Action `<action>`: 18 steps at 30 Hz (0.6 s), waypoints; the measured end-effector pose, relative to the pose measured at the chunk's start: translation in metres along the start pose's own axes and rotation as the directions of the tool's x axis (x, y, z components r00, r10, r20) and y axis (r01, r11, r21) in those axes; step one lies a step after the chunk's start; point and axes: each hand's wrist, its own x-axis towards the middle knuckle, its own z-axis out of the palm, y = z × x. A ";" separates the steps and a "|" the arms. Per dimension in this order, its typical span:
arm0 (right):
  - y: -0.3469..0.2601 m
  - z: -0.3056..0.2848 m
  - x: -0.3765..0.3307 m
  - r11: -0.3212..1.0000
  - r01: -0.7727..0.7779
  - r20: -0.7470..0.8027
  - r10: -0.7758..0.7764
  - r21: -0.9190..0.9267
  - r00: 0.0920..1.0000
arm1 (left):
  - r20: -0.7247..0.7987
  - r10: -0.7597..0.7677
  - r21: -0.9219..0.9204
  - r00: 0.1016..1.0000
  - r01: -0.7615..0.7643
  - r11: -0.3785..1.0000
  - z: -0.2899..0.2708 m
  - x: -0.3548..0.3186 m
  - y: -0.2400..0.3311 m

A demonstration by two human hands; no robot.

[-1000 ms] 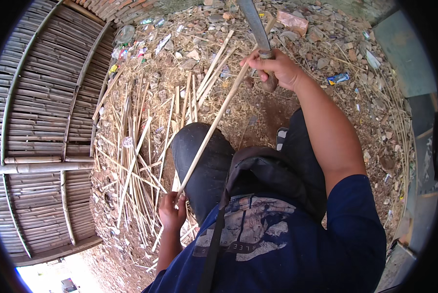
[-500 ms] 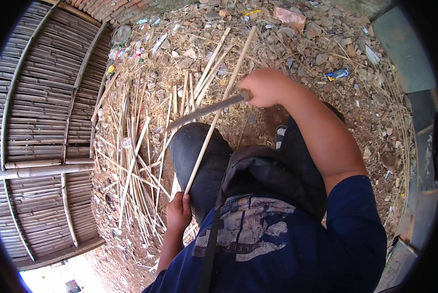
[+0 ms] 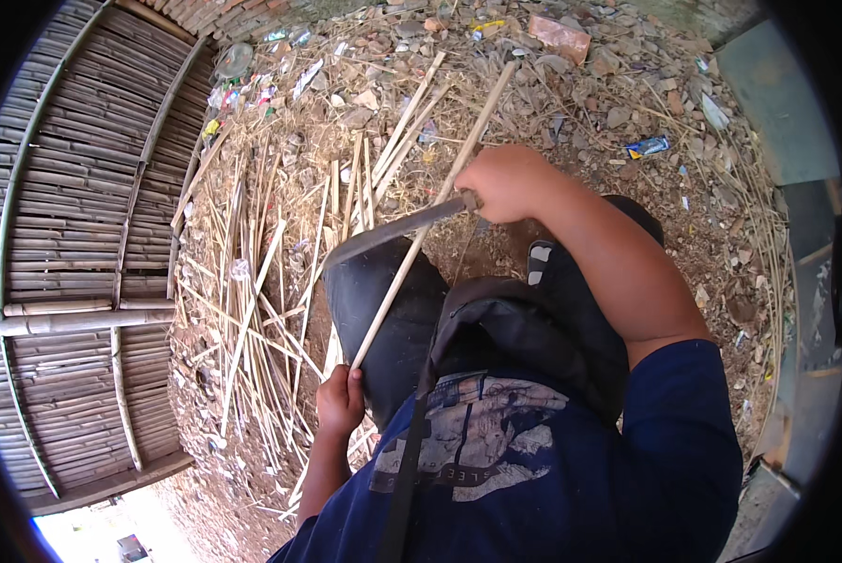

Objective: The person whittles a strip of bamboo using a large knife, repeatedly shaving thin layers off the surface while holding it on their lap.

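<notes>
**A:** Knife (image 3: 383, 233) has swung down since a second ago, crossing over the stick (image 3: 399, 283) now instead of pointing away.

**B:** Cool, how's the stick look?

**A:** Long, slim, pale tan, pretty straight. Slants over the dark left trouser leg (image 3: 363, 300). Left hand (image 3: 341, 399) pinches its near end, right hand (image 3: 502, 183) is fisted round the knife.

**B:** Knife touching it?

**A:** Can't tell. More pale strips (image 3: 254, 328) lie jumbled off to the left.
</notes>
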 end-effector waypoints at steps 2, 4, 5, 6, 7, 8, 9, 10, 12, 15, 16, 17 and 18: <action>0.019 0.005 0.006 0.995 -0.036 -0.009 0.037 0.095 0.999 | 0.031 -0.004 -0.061 1.000 0.006 0.998 0.000 0.002 0.000; 0.039 0.003 0.017 0.972 -0.176 -0.012 0.180 0.157 0.984 | 0.037 -0.018 -0.045 0.999 0.020 0.999 0.000 0.000 -0.002; 0.042 0.000 0.020 0.952 -0.241 -0.011 0.248 0.186 0.969 | 0.036 -0.027 -0.038 0.999 0.028 0.999 0.000 0.001 -0.003; 0.045 -0.001 0.017 0.974 -0.201 -0.049 0.207 0.104 0.977 | 0.043 -0.020 -0.038 0.999 0.022 0.999 -0.002 0.002 -0.004; 0.038 0.001 0.015 0.982 -0.170 -0.039 0.174 0.083 0.984 | 0.055 -0.021 -0.037 0.998 0.023 0.999 -0.006 0.001 -0.004; 0.031 0.004 0.015 0.988 -0.139 -0.028 0.141 0.063 0.990 | 0.068 -0.021 -0.036 0.997 0.023 0.999 -0.008 0.000 -0.005; 0.023 0.006 0.014 0.993 -0.107 -0.016 0.108 0.043 0.994 | 0.078 -0.032 -0.066 0.996 0.037 0.997 -0.009 0.001 -0.006; 0.012 0.006 0.011 0.997 -0.075 0.029 0.074 0.036 0.997 | 0.093 -0.042 -0.095 0.995 0.051 0.994 -0.011 0.001 -0.008; 0.020 0.013 0.015 0.994 0.004 0.070 -0.012 0.109 0.997 | 0.144 -0.043 -0.186 0.989 0.070 0.980 -0.014 0.000 -0.011; 0.058 0.033 0.026 0.981 -0.019 0.066 0.006 0.192 0.998 | 0.240 -0.078 -0.375 0.968 0.166 0.912 -0.004 0.001 -0.021; 0.054 0.032 0.028 0.982 -0.040 0.080 0.026 0.186 0.996 | 0.262 -0.099 -0.330 0.960 0.186 0.925 -0.012 0.002 -0.010; 0.051 0.030 0.029 0.982 -0.063 0.094 0.046 0.179 0.995 | 0.275 -0.111 -0.329 0.955 0.202 0.923 -0.014 0.004 -0.008; 0.048 0.029 0.029 0.985 -0.065 0.075 0.053 0.161 0.996 | 0.289 -0.123 -0.327 0.949 0.218 0.920 -0.017 0.005 -0.008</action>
